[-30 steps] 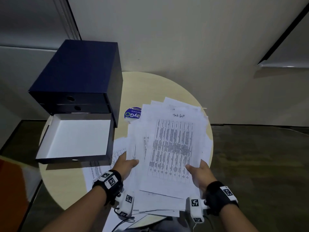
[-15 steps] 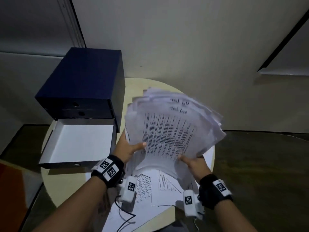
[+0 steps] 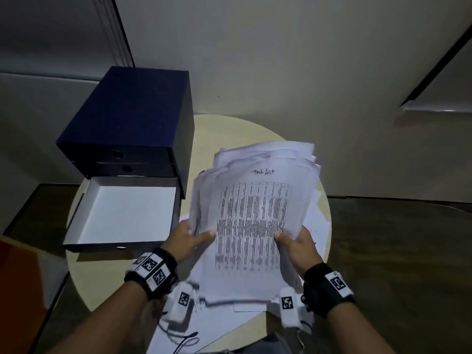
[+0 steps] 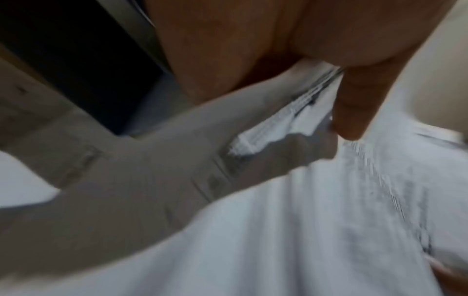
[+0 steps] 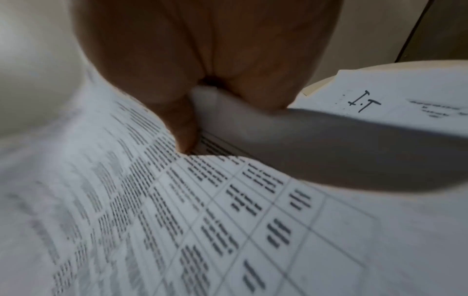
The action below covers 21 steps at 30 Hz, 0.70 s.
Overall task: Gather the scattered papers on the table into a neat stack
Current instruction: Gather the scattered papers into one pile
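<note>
White printed papers (image 3: 251, 226), handwritten heading, both hands gripping

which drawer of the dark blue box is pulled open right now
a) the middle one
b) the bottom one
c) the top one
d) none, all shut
b: in the head view the bottom drawer of the dark blue drawer box juts out over the round pale table, showing its white inside, while the two drawers above it sit flush.
</note>
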Motion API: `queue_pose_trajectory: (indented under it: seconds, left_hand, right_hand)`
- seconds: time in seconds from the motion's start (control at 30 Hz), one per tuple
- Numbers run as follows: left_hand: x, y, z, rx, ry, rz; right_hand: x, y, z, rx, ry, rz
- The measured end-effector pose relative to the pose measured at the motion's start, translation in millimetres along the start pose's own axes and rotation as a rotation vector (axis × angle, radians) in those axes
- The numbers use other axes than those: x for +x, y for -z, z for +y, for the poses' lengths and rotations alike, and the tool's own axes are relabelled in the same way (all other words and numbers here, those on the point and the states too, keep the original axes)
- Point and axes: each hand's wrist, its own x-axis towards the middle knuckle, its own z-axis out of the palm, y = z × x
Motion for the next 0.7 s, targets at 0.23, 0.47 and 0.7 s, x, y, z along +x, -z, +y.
queue_pose_trajectory:
  seconds: [0.23, 0.47, 0.7]
  left_hand:
    - [7.6, 3.1, -65.7, -0.201, 0.335, -0.031]
    - [3.3, -5.7, -89.0, -0.015, 0.475, 0.024]
    - [-1.7, 13.2, -118.2, 0.129, 0.501, 0.164]
  right_hand:
    - [1.2, 2.4, 36.8, -0.175, -0.232, -0.163]
    - [4.4, -9.1, 74.2, -0.3, -0.329, -0.258]
    - [6.0, -25.8, 74.3, -0.453, -0.379, -0.45]
